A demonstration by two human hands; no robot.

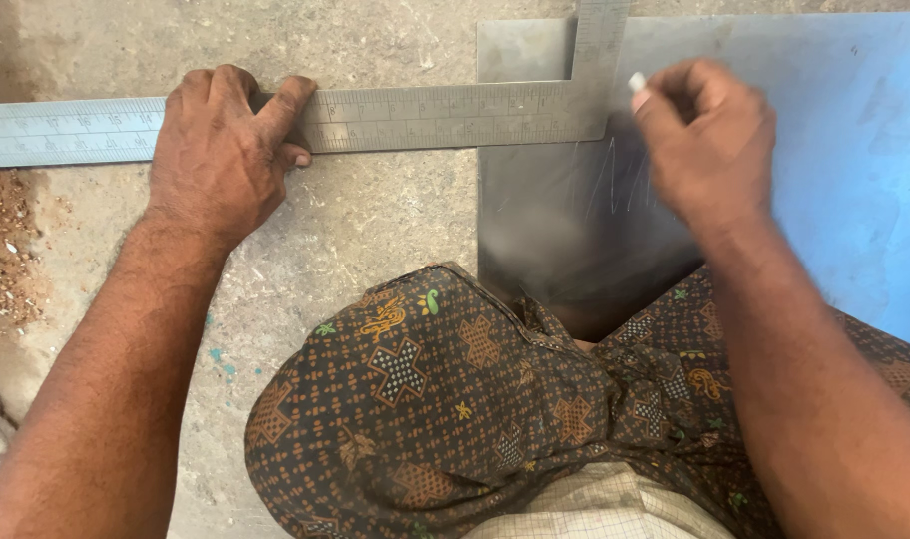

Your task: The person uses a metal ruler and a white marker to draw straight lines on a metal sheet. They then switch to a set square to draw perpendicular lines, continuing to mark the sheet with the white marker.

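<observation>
Pressing down on the long arm of a grey steel L-shaped square [445, 115], the left hand [221, 150] lies flat with fingers spread over the blade and thumb hooked on its upper edge, closed on nothing, simply pinning it to the rough concrete floor [375, 230]. The square's long arm runs left to right across the floor and onto a flat grey-blue sheet of metal [834, 150], which lies on the floor ahead of the person's knees; its short arm rises along the sheet near the left edge.

The right hand [709, 140] is curled tight around a small white piece of chalk [637, 82], the tip showing between thumb and forefinger, just beside the inner corner of the square. The hand is blurred, so its exact contact with the sheet cannot be told.

Faint white scratch-like strokes [615, 180] already show on the sheet below the square, so some marking looks done; I judge the layout is early, since no clean full line along the square's edge is visible yet. A brown patterned cloth [445, 399] covers the person's lap.
</observation>
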